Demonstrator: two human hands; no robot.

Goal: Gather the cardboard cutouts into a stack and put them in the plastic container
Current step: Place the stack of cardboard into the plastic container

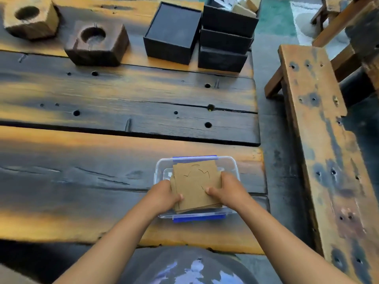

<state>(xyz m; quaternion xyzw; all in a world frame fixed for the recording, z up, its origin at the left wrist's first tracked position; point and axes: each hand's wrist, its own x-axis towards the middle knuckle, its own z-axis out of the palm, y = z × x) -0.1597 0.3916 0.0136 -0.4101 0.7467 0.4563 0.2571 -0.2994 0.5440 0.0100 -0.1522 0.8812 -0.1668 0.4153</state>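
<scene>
A stack of brown cardboard cutouts (pixel 194 183) with cut lines on the top sheet is held over a clear plastic container (pixel 231 162) with blue clips, near the table's front right edge. My left hand (pixel 164 194) grips the stack's left side, thumb on top. My right hand (pixel 224 189) grips its right side, thumb on top as well. The stack sits slightly fanned and covers most of the container's opening; I cannot tell whether it rests on the container's floor.
Two wooden blocks with round holes (pixel 96 44) (pixel 30 17) stand at the far left. Black boxes (pixel 174 33) and a stack of black trays (pixel 225 37) stand at the back. A wooden bench (pixel 320 140) runs along the right of the table (pixel 102 95).
</scene>
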